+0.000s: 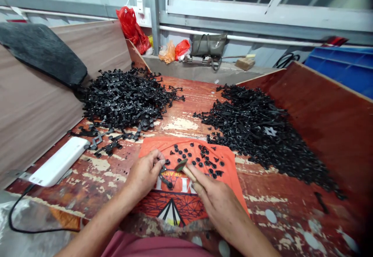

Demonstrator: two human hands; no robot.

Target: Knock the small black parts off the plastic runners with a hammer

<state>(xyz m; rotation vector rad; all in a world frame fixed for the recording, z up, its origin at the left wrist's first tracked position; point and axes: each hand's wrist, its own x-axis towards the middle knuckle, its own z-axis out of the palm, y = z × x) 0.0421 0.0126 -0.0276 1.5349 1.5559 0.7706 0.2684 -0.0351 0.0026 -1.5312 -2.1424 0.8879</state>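
Note:
My left hand [145,171] rests on an orange printed cloth [227,164] and pinches a black plastic strip part [164,177] against it. My right hand [215,202] is closed round the wooden handle of a small tool [185,168] whose dark head sits just right of my left fingers. Several small black round pieces [204,158] lie scattered on the cloth beyond both hands.
A worn red wooden table [279,206] holds a heap of black strip parts [122,98] at the back left and a heap of black offcuts [256,129] on the right. A white power bank [60,162] with a black cable lies left. Board walls rise on both sides.

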